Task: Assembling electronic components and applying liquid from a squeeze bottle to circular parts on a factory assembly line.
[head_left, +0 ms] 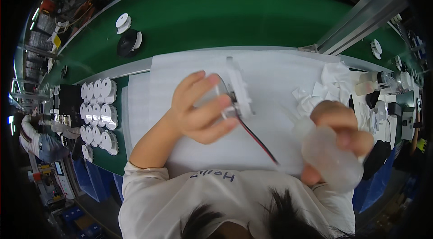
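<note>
My left hand (198, 115) grips a white plastic housing (242, 92) on its edge, fingers bent around its near side. A red and black wire pair (258, 140) trails from the housing toward my body. To the right, my right hand (339, 121) is wrapped around a translucent squeeze bottle (333, 160). The bottle is tilted, its pale nozzle end toward the housing but apart from it. Motion blurs the right hand and the bottle a little. Beneath both hands lies a white sheet (180, 67) covering the work surface.
Several round white parts (108, 117) stand in rows at the left. Crumpled white wipes (336, 79) lie at the right, beside a metal post (361, 18). Across the far side runs a green belt (225, 9) bearing a black disc-shaped part (128, 44). Another person (43, 135) is at far left.
</note>
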Motion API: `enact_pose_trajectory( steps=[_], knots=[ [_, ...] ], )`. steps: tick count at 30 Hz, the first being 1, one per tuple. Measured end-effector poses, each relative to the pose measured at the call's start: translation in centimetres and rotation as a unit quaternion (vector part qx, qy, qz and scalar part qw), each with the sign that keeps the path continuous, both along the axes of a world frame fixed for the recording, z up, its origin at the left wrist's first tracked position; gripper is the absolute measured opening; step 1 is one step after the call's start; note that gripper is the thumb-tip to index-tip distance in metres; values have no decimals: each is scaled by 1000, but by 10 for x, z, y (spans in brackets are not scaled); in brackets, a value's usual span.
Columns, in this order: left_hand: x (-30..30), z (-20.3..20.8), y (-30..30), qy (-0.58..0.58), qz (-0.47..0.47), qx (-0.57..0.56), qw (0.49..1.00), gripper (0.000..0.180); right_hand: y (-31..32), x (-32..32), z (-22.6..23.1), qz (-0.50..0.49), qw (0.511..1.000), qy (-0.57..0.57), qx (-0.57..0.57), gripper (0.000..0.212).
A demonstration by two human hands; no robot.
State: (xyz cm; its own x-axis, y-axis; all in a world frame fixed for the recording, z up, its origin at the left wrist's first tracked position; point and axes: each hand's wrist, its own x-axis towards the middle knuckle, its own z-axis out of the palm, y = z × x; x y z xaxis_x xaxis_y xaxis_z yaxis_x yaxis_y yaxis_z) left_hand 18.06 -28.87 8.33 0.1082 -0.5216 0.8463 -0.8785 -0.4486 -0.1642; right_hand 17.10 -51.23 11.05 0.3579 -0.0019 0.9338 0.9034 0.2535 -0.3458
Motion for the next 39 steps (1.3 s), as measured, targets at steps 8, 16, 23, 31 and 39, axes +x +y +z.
enact_pose_trajectory(
  steps=[8, 16, 23, 31, 39],
  knots=[
    [-9, -15, -4, -36, 29, 33, 998, 50, -9, -19, 4, -14, 984, 19, -175, 59],
    [-6, -20, -8, -37, -10, -46, 998, 51, -10, -16, -2, 81, 986, 112, -90, 57],
    [-7, -19, -8, -64, -6, -18, 998, 54, -2, -23, 1, 37, 985, 104, -133, 59],
    [-8, -19, -5, -61, 4, -20, 998, 53, -3, -20, 1, -3, 976, 65, -207, 58],
    [-8, -11, -4, 5, -6, -37, 999, 49, 0, -27, 4, -27, 974, 44, -218, 52]
  ],
)
